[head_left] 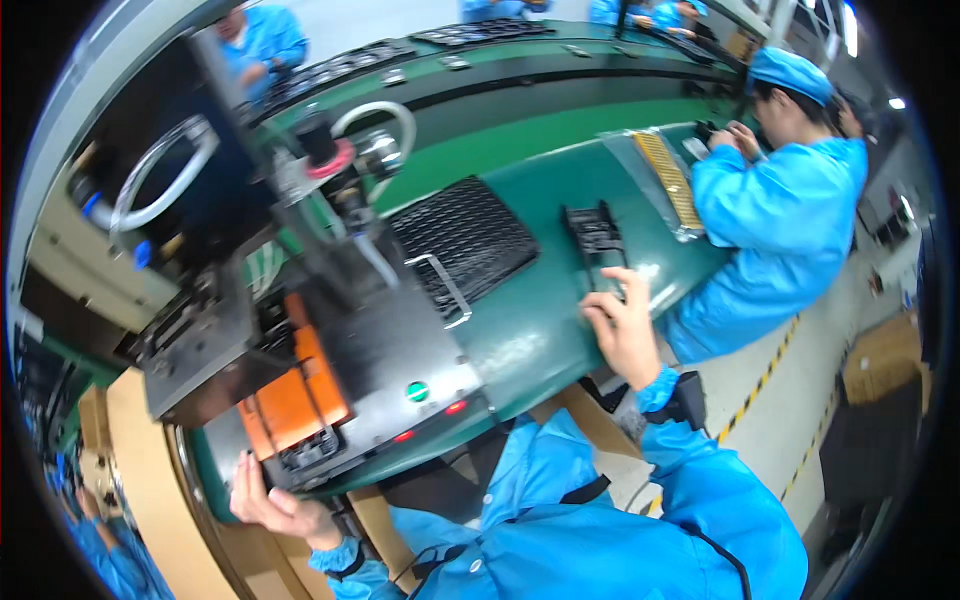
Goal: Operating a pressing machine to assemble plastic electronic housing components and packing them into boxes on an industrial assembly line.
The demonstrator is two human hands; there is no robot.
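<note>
My left hand (278, 508) is at the front left corner of a press-like machine (400, 370), fingers stretched out and holding nothing I can see. Beside it, an orange fixture block (292, 405) sits on the machine's metal base, with a dark part (310, 450) at its front end. Over the green table, my right hand (625, 330) has its thumb and fingers spread apart in a loose curve. Just beyond those fingertips lies a black slotted plastic part (594, 235); whether they touch it I cannot tell.
A black ribbed tray (465, 240) lies behind the base, next to a metal wire handle (442, 290). Farther right is a yellow strip tray in clear plastic (665, 180). A co-worker in blue (780, 200) works at the right. A conveyor (480, 85) carrying trays runs behind.
</note>
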